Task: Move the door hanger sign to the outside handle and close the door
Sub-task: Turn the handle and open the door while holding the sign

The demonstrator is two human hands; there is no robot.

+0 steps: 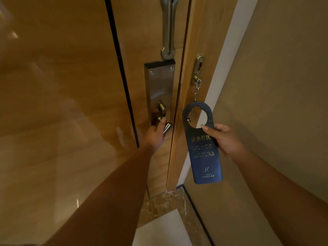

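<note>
A dark blue door hanger sign (pixel 204 153) with gold lettering and a round hole at its top is held upright by my right hand (pixel 224 139), thumb pressed just below the hole. It hangs in the air in front of the door frame, right of the door edge. My left hand (pixel 155 134) is wrapped around the metal lever handle (pixel 166 127) on the inside of the wooden door (pixel 71 86). The handle sits at the bottom of a tall steel lock plate (pixel 159 86). The door stands shut or nearly shut against its frame.
A swing-bar guard (pixel 167 32) is mounted above the lock plate. A security chain (pixel 197 89) dangles from a bracket on the frame, partly behind the sign. A beige wall (pixel 275 86) runs along the right. Marble threshold and pale floor (pixel 159 228) lie below.
</note>
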